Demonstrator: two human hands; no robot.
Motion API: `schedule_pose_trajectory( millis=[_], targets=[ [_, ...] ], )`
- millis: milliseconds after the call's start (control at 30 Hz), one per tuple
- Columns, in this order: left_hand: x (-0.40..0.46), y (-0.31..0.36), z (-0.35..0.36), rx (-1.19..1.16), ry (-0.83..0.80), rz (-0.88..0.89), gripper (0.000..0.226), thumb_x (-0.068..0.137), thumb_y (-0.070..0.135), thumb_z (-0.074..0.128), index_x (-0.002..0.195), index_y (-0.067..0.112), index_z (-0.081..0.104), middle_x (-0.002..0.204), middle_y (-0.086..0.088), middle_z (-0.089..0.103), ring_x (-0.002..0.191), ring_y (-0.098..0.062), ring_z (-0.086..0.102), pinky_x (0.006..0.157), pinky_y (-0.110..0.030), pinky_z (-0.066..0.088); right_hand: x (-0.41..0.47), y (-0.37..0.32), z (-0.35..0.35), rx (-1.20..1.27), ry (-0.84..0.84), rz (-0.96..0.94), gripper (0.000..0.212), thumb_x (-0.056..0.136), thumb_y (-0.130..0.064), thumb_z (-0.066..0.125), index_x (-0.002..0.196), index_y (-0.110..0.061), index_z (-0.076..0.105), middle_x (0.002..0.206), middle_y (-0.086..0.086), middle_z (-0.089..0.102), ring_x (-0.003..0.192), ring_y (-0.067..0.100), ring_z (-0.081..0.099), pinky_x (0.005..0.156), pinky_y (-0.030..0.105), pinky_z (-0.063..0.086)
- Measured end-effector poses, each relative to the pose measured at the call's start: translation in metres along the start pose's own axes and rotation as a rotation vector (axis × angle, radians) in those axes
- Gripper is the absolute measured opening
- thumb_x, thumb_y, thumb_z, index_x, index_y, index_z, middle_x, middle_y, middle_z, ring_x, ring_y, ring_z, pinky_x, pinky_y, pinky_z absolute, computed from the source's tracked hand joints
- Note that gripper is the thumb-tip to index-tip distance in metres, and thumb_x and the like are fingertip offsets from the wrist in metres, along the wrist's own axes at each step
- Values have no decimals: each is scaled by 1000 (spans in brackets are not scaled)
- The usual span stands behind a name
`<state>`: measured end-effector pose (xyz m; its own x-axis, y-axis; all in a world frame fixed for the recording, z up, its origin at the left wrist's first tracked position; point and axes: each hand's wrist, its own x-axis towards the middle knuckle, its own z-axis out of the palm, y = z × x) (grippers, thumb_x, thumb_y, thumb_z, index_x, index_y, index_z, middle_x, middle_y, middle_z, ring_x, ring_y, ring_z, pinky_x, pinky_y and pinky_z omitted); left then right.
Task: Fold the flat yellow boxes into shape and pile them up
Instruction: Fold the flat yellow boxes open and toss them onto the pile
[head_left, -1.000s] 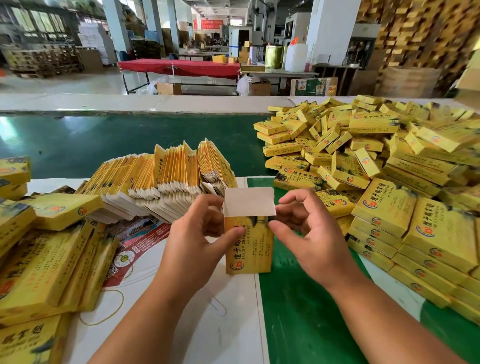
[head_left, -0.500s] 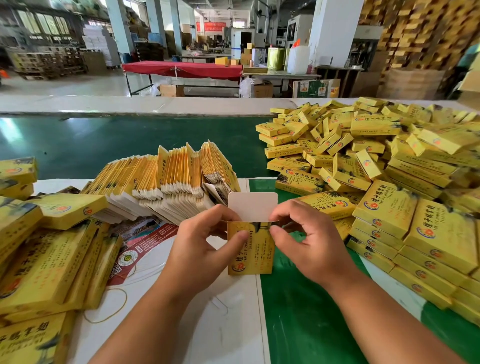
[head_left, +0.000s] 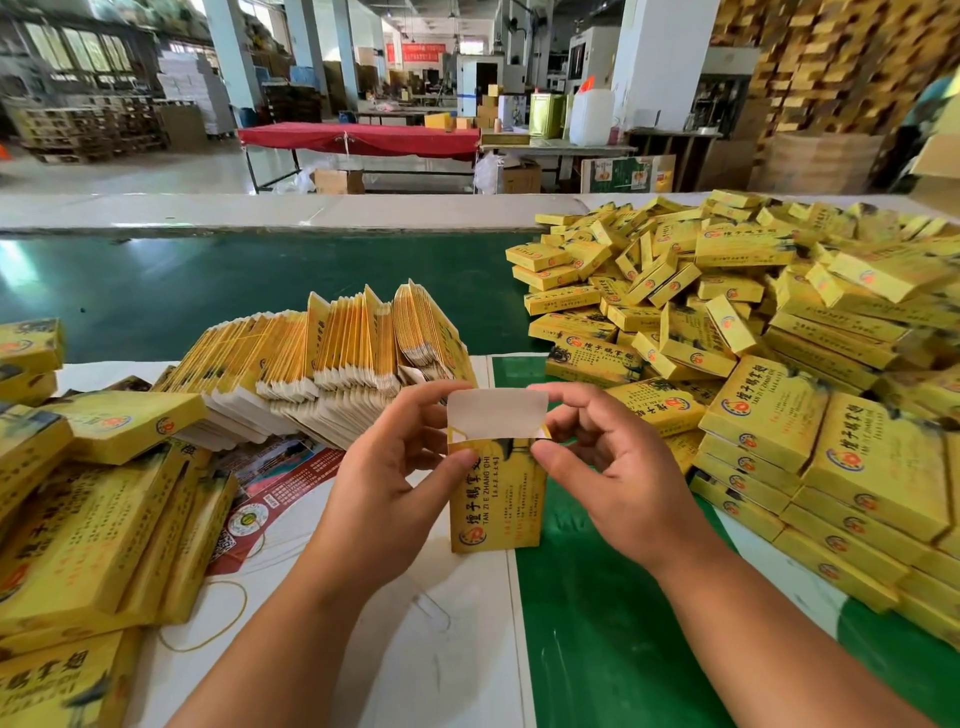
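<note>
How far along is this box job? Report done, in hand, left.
Done: a big pile of folded boxes sits to the right. In hand: the left hand and right hand hold one upright box, its top flap still open. Left: a thick row of flat boxes behind.

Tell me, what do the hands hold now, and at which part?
Both hands, left and right, hold one upright yellow box at its upper side edges, thumbs on its front, just below the raised white top flap.
</note>
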<state>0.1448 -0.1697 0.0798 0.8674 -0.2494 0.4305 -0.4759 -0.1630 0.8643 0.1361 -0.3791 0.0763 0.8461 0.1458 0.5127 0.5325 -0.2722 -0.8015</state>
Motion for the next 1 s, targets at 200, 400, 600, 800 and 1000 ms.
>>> schedule_pose_trajectory(
  millis=[200,400,600,800,1000],
  targets=[
    [-1,-7,4,-55,38,35,11,89,20,64,94,30,64,105,0,67,99,-28,65,80,-49,57,-2,-2,-2,-43,-3,-11,22,86,-16,66,102,-30,69,95,-15,67,89,7,64,72,11,47],
    [-1,-4,2,-94,34,62,18,84,40,64,93,26,67,96,-1,69,90,-25,66,71,-31,54,-2,-6,-1,-3,24,-69,23,87,-31,65,98,-11,71,104,-2,70,98,14,67,77,18,53],
    [0,-4,1,-26,38,50,8,85,36,67,91,30,66,95,4,68,94,-25,66,73,-34,58,-1,-7,2,-47,41,-37,11,85,-29,70,93,-22,70,100,-12,70,92,11,67,74,22,56],
    [0,-4,4,65,98,49,11,83,35,64,94,32,63,90,10,67,90,-21,67,74,-35,60,0,-10,5,-147,89,-76,7,84,-24,69,90,-20,70,92,-8,70,86,11,66,71,27,57],
    [-10,1,29,234,170,-84,53,69,63,66,116,46,47,99,33,59,96,12,56,68,-4,49,-4,-12,15,-210,219,-117,7,85,-17,71,84,-11,68,83,0,68,77,15,66,64,38,56]
  ],
)
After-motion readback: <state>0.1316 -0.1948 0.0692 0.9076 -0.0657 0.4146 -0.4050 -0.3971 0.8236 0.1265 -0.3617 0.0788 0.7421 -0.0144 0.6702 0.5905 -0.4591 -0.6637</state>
